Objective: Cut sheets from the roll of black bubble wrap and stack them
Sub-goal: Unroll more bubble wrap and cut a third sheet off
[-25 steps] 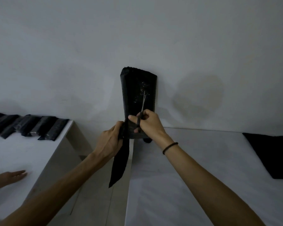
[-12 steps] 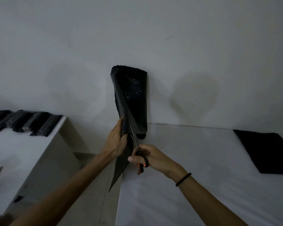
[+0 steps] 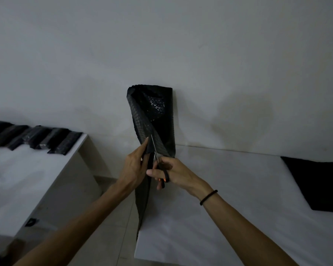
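A roll of black bubble wrap [image 3: 160, 116] stands upright against the wall at the back left corner of the white table [image 3: 229, 198]. A loose flap peels off its left side and hangs down past the table edge. My left hand [image 3: 133, 167] pinches this flap just left of the cut. My right hand [image 3: 171, 173] grips black-handled scissors [image 3: 156, 152], whose blades point up into the flap near the roll's base. A stack of cut black sheets [image 3: 319, 185] lies flat at the table's right side.
A second white table [image 3: 27, 179] stands to the left across a floor gap, with several wrapped black bundles [image 3: 37, 139] lined along its back edge. The white wall rises directly behind the roll.
My right hand dropped with the scissors from high on the roll to its base, then edged up into the flap. My left hand shifted its hold slightly. A person's hand at far left left the view.
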A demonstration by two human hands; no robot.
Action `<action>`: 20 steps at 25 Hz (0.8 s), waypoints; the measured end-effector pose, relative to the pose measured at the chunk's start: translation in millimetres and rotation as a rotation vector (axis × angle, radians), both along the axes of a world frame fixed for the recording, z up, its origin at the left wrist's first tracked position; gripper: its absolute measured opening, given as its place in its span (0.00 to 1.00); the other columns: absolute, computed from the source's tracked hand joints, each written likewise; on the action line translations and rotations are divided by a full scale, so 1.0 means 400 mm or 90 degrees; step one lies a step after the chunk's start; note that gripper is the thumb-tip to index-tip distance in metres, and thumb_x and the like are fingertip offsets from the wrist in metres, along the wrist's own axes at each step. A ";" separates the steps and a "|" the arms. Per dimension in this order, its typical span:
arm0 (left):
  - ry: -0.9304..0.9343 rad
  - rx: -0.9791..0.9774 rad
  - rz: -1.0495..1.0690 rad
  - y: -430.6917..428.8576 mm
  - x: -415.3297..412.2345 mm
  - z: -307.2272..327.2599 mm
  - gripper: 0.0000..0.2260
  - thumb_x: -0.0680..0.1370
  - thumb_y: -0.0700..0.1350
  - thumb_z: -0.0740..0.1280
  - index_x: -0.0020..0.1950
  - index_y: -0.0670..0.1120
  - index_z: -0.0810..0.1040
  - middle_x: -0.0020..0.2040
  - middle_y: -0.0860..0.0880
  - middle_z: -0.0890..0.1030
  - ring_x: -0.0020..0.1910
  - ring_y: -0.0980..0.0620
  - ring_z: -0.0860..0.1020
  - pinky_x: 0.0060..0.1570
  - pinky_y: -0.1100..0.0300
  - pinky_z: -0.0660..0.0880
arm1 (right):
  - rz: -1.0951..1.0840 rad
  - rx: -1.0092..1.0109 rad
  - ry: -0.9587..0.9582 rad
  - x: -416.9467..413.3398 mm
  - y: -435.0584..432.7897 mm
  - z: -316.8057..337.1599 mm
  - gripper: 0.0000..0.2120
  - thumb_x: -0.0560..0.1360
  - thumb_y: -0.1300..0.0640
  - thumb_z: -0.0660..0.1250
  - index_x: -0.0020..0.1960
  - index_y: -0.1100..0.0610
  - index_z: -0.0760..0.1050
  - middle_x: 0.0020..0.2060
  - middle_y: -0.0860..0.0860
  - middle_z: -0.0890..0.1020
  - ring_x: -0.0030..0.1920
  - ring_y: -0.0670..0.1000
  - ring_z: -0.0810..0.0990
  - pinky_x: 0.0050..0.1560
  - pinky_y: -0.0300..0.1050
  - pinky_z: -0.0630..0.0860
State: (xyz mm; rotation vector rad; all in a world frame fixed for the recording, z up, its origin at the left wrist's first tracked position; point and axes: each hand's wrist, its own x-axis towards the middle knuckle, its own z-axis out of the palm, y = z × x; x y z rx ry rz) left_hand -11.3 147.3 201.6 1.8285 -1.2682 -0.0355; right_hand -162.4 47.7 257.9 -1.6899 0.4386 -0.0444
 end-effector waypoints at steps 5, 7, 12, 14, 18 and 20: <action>-0.011 0.012 -0.011 0.002 -0.017 -0.018 0.28 0.83 0.48 0.57 0.80 0.40 0.54 0.66 0.35 0.76 0.57 0.44 0.80 0.54 0.83 0.65 | -0.018 0.038 0.033 0.008 -0.002 0.033 0.16 0.74 0.45 0.73 0.48 0.58 0.76 0.39 0.55 0.81 0.32 0.52 0.82 0.30 0.34 0.73; 0.001 -0.011 0.008 0.003 -0.026 -0.030 0.30 0.84 0.53 0.57 0.80 0.39 0.53 0.71 0.35 0.72 0.64 0.43 0.77 0.61 0.79 0.65 | -0.008 0.019 0.074 0.013 0.001 0.032 0.18 0.72 0.39 0.73 0.47 0.54 0.77 0.37 0.52 0.82 0.35 0.52 0.84 0.34 0.39 0.71; 0.012 -0.032 0.024 0.011 -0.027 -0.054 0.36 0.81 0.66 0.50 0.81 0.43 0.52 0.79 0.41 0.59 0.74 0.44 0.67 0.71 0.50 0.69 | -0.023 -0.004 0.092 0.028 0.010 0.031 0.22 0.71 0.37 0.72 0.51 0.56 0.78 0.40 0.53 0.83 0.33 0.49 0.84 0.32 0.35 0.74; -0.059 -0.017 0.015 0.014 -0.022 -0.065 0.34 0.82 0.65 0.48 0.80 0.44 0.51 0.78 0.39 0.59 0.69 0.41 0.73 0.66 0.49 0.72 | -0.030 -0.010 0.072 0.039 0.005 0.033 0.20 0.72 0.40 0.73 0.50 0.56 0.78 0.41 0.55 0.82 0.32 0.49 0.83 0.27 0.30 0.72; -0.117 0.000 0.045 0.015 -0.009 -0.070 0.32 0.84 0.61 0.47 0.79 0.38 0.57 0.76 0.36 0.64 0.52 0.39 0.83 0.52 0.55 0.79 | -0.041 -0.012 0.042 0.058 0.007 0.034 0.20 0.73 0.43 0.74 0.52 0.59 0.78 0.40 0.55 0.82 0.30 0.49 0.82 0.27 0.32 0.73; -0.110 -0.008 0.053 0.016 -0.014 -0.055 0.29 0.84 0.58 0.49 0.78 0.40 0.56 0.76 0.37 0.65 0.50 0.38 0.84 0.49 0.53 0.80 | -0.044 -0.005 0.020 0.063 0.007 0.029 0.19 0.72 0.45 0.75 0.50 0.60 0.78 0.38 0.55 0.81 0.30 0.49 0.82 0.31 0.36 0.77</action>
